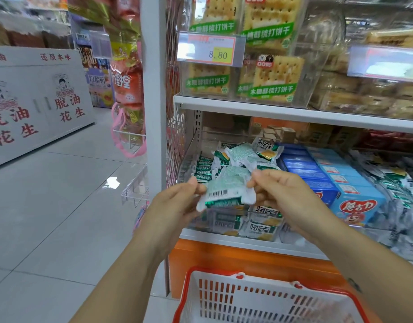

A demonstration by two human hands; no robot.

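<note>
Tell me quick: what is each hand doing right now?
Left hand: fingers pinch the left edge of the green snack packet.
Right hand: fingers pinch the same packet's right edge.

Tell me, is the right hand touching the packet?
Touching. The head view shows the right hand pinching the right edge of the packet, with no gap; the left hand pinches its left edge.
</note>
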